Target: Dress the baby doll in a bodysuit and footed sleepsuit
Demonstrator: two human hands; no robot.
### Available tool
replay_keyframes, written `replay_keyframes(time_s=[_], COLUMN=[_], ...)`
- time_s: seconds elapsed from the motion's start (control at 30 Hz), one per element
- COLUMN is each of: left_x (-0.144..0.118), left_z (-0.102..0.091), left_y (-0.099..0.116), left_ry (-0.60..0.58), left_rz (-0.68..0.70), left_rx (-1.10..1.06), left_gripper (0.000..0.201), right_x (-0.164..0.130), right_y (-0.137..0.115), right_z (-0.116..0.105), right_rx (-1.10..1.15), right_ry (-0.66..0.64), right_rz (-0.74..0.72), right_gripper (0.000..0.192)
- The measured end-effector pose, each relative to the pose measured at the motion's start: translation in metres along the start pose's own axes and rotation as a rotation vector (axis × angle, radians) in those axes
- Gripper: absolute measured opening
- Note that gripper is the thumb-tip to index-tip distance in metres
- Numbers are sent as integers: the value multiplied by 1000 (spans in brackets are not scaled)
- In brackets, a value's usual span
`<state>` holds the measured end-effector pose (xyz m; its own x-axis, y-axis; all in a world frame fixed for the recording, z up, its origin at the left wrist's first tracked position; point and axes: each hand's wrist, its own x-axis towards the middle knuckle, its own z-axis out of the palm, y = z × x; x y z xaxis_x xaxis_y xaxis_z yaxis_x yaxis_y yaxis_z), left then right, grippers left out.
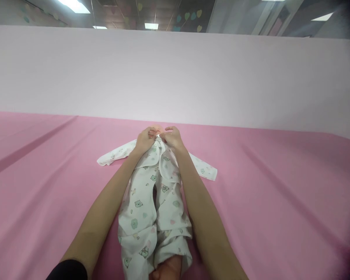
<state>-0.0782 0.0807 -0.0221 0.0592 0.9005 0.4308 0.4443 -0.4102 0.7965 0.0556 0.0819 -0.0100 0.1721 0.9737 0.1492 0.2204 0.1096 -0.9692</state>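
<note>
1. Left hand at the neck of a white printed baby sleepsuit, fingers pinched on the collar edge.
2. Right hand just beside the left, nearly touching it, fingers likewise clenched on the collar's other edge.
3. Both forearms stretched forward along either side of the garment.
4. Sleepsuit lying lengthwise on the pink sheet, neck end far from the camera, legs toward it, front partly open down the middle.
5. Sleeves spread out to both sides, left sleeve and right sleeve flat on the sheet.
6. Doll's head peeking out just beyond the knuckles, mostly hidden by the hands.
7. Doll's foot, skin-toned, showing at the bottom of the garment near the lower edge of the view.
8. Pale pink partition wall rising behind the sheet; ceiling lights above it.
</note>
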Motion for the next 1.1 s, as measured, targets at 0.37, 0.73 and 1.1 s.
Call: replay_keyframes(time_s=[0.37,0.73,1.1], left_x=[-19,-22,-23], left_z=[-47,-52,-30], left_y=[62,68,61], left_ry=[-507,-569,-467], left_rz=[-105,-95,32], left_rx=[245,287,338], left_gripper=[16,13,15], right_x=[-27,-35,-36], right_y=[-44,-50,-48], right_z=[-34,-50,-48], right_rx=[-483,-490,-357], right_ry=[-435,-342,-402], right_rz=[-63,-153,-138], right_gripper=[11,35,26])
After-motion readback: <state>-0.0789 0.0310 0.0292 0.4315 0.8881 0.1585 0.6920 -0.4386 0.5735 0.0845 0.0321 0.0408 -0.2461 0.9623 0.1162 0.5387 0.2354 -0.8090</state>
